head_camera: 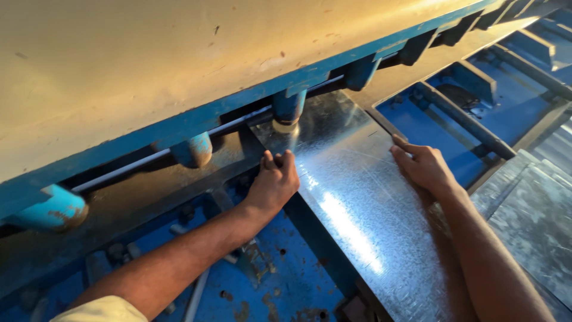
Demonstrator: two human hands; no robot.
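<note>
A shiny galvanized metal sheet lies on the blue machine bed, its far end under a blue hold-down cylinder. My left hand grips the sheet's left edge near the machine's beam, fingers curled over the edge. On the sheet's right edge rests my right hand, fingers pressed flat against the metal. The sheet's far end runs under the large cream-coloured beam.
More blue hold-down cylinders hang along the beam to the left. Blue table supports with gaps lie to the right. Another grey metal sheet rests at the lower right.
</note>
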